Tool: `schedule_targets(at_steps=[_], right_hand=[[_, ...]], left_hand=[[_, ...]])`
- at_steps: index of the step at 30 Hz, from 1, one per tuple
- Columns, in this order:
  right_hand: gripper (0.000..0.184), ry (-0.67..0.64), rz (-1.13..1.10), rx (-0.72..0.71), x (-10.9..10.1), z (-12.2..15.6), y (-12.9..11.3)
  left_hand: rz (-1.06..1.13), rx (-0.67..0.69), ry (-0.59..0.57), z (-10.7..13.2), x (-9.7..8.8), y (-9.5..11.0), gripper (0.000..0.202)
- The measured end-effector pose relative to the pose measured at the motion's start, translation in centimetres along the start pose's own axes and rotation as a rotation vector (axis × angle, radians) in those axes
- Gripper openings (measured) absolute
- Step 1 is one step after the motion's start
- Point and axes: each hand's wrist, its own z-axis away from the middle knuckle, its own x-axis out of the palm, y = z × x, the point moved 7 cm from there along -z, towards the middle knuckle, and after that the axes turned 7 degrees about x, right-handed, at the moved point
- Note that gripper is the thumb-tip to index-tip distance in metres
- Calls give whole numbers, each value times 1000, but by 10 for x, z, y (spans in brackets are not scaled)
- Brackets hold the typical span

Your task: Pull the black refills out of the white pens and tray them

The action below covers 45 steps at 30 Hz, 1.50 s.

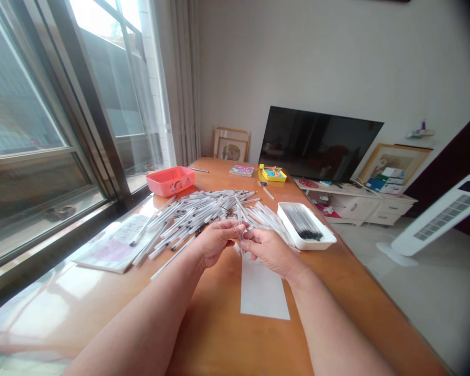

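Both my hands meet above the wooden table (223,334), over the near edge of a loose heap of clear plastic pen refills (196,222). My left hand (215,243) pinches a thin clear tube (240,237) between thumb and fingers. My right hand (268,251) grips the same tube from the other side, and my fingers hide most of it. To the right, a white tray (324,238) holds black-tipped refills (303,224) lying side by side. A white paper strip (263,292) lies just below my hands.
A red plastic basket (170,180) sits near the window at the table's far left. A sheet-covered booklet (113,245) lies left of the heap. A yellow box (273,175) and small book (242,170) stand farther back. The table's right edge drops to the floor.
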Motion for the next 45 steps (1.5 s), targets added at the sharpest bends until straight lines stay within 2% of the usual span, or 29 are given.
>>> schedule_targets(at_steps=[2, 4, 6, 10, 11, 13, 16, 18, 22, 26, 36, 45], right_hand=[[26, 33, 15, 1, -2, -1, 2], [23, 82, 29, 25, -8, -1, 5], [23, 137, 48, 48, -16, -1, 8], [23, 206, 86, 57, -29, -1, 13], [23, 211, 91, 58, -30, -2, 14], [21, 218, 100, 56, -32, -2, 15], [21, 233, 113, 45, -33, -2, 15], [20, 241, 116, 41, -34, -2, 14], [21, 243, 99, 56, -35, -2, 15], [20, 258, 95, 46, -36, -1, 13], [21, 266, 85, 47, -37, 1, 10], [17, 262, 108, 58, -36, 2, 9]], left_hand=[[0, 2, -11, 0, -2, 3, 35], [-14, 25, 29, -1, -10, 9, 39], [-70, 77, 147, -2, -28, 20, 45], [-353, 193, 481, 3, -69, 40, 43], [-449, 199, 536, 4, -76, 42, 40], [-657, 184, 572, 3, -84, 41, 31], [-1024, 199, 498, -5, -84, 36, 18], [-1269, 206, 422, -11, -81, 31, 19], [-1521, 150, 356, -14, -81, 24, 24], [-1586, 93, 294, -16, -82, 17, 26], [-1637, 71, 265, -21, -85, 9, 26], [-1736, 65, 246, -17, -73, 14, 27]])
